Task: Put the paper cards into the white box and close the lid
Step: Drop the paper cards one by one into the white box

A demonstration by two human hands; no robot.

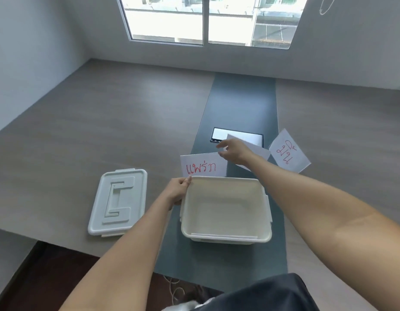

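— Starting at the left: the lid lies flat on the wooden desk, well apart from the white box?

— Yes. The left hand is clamped on the box's far-left corner, steadying it. The box stands open on the grey strip, apparently empty save a pale edge along its near wall; I cannot tell whether that is a card.

— And the cards?

— All beyond the box. The card with red lettering lies just behind the far rim. The right hand is past it, fingers loosely apart, resting on a blank card that overlaps a phone. Whether it has pinched that card, I cannot tell. A third card lies farther right, turned diagonally.

— So the move?

— I'd judge the right hand is nearer; the card must travel back toward the person, into the box.
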